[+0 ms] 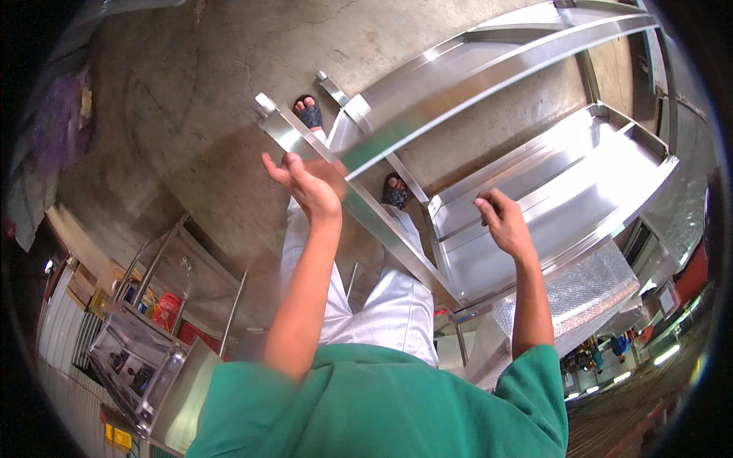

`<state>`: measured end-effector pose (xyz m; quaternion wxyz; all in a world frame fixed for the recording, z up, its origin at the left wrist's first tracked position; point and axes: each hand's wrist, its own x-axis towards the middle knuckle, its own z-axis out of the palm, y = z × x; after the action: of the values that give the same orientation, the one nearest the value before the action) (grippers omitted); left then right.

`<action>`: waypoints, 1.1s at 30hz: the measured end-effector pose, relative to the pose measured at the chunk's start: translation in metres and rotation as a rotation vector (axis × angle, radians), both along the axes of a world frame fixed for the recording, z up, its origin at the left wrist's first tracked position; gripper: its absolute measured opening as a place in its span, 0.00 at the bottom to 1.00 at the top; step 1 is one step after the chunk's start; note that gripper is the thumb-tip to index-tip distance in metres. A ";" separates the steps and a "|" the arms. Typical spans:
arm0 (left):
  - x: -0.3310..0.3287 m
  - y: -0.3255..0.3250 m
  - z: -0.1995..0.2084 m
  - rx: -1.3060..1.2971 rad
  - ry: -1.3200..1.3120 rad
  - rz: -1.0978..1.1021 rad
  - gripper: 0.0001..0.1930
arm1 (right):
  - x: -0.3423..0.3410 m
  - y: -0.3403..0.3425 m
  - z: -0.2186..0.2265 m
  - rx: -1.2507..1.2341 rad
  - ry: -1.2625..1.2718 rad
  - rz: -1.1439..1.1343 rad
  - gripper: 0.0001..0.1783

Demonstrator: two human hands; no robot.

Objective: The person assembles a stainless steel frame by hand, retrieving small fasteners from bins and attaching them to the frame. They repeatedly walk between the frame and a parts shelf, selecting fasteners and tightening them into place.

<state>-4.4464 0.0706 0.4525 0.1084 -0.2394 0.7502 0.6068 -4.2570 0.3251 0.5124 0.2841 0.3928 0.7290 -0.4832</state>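
A stainless steel frame (pixel 382 229) with a square leg lies tilted across in front of me, its leg end pointing to the far left. My left hand (pixel 309 187) is at that leg, thumb and fingers apart, the palm side partly blurred; whether it touches the metal I cannot tell. Over the shallow steel tray shelf (pixel 534 198) on the right hovers my right hand (pixel 504 223), fingers curled in toward the thumb. Anything inside those fingers is hidden. A long steel rail (pixel 496 84) runs from the leg to the far right.
My sandalled feet (pixel 309 114) stand on the concrete floor (pixel 206 99) close to the frame. At the near left are a steel cart (pixel 137 359) and a red container (pixel 166 311). A bubble-wrapped box (pixel 573 290) sits beyond my right forearm.
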 end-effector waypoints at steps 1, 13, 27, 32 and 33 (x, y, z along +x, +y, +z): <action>-0.011 0.003 -0.006 0.120 -0.001 0.094 0.38 | -0.030 -0.004 0.013 0.023 0.008 -0.058 0.09; -0.027 -0.008 -0.036 0.028 -0.097 -0.033 0.26 | -0.322 -0.079 -0.103 -0.308 -0.026 0.676 0.14; -0.025 -0.011 -0.047 -0.011 -0.011 -0.287 0.41 | -0.295 -0.082 -0.154 -0.698 -0.651 0.670 0.14; -0.010 -0.038 -0.051 -0.004 0.027 -0.307 0.39 | -0.283 -0.103 -0.152 -0.779 -0.875 0.404 0.14; -0.008 -0.043 -0.050 -0.041 0.002 -0.334 0.39 | -0.280 -0.107 -0.150 -0.778 -0.872 0.339 0.14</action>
<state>-4.4544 0.0272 0.4025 0.2023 -0.1128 0.7920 0.5649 -4.5373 0.2184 0.3619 0.7522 0.3005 0.3679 -0.4566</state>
